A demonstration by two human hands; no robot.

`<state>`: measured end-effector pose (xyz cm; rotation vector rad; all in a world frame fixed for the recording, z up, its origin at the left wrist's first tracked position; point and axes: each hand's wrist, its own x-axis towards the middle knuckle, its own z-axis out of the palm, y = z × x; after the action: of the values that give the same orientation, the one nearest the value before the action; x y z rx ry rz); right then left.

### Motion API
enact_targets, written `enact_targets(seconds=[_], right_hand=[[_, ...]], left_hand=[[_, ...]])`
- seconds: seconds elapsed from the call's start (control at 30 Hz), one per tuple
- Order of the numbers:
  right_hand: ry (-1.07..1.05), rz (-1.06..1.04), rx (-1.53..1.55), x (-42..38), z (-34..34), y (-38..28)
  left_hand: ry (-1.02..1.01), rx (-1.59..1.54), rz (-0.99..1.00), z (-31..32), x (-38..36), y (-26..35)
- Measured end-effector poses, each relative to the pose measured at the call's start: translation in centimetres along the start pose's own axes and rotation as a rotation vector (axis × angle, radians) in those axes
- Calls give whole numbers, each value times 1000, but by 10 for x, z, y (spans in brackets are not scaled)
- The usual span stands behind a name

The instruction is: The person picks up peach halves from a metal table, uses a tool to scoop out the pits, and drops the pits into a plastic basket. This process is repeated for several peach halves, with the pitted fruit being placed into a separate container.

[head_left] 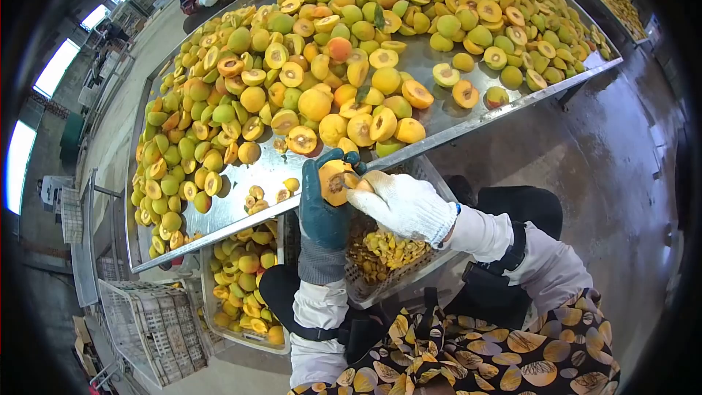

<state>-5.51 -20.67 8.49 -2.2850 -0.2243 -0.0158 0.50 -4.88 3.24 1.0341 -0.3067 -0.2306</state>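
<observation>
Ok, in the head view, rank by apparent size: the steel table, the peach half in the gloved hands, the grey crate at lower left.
1. steel table
2. grey crate
3. peach half, smallest though nearest the camera

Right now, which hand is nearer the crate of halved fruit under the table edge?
Left. The left hand, in a dark glove, holds a fruit half right of that crate. The right hand, white-gloved, is farther right, over the pit basket.
</observation>
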Motion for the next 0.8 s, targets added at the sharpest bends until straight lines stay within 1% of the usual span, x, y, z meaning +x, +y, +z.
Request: enact_targets(seconds=[0.03, 0.1, 0.13, 0.2, 0.33, 0.4, 0.43, 0.47, 0.53, 0.63, 0.73, 0.8], right_hand=[[80, -100, -75, -2, 2, 2], [102, -31, -73, -3, 5, 2], [112, 4, -73, -3, 6, 1], [114, -25, -73, -3, 8, 1], [106, -161, -123, -4, 17, 12], [147, -332, -208, -3, 20, 14], [167, -418, -250, -3, 21, 16], [133, -430, -154, 0, 23, 20], [63, -449, 35, 7, 24, 23], [-367, 258, 601, 4, 10, 3], [-396, 266, 731, 1, 11, 1], [-543, 433, 1059, -2, -2, -2]], left_hand=[[32, -309, -70, 2, 0, -1], [67, 308, 96, 9, -3, 5], [108, 555, 172, 18, -4, 8], [182, 788, 251, 29, -6, 11], [271, 808, 323, 41, -11, 10], [280, 670, 310, 41, -15, 9], [276, 506, 261, 40, -17, 8], [270, 341, 213, 40, -18, 6], [296, 286, 210, 42, -19, 5], [290, 222, 188, 41, -22, 5], [276, 206, 174, 41, -23, 6], [244, 240, 188, 41, -24, 7]])
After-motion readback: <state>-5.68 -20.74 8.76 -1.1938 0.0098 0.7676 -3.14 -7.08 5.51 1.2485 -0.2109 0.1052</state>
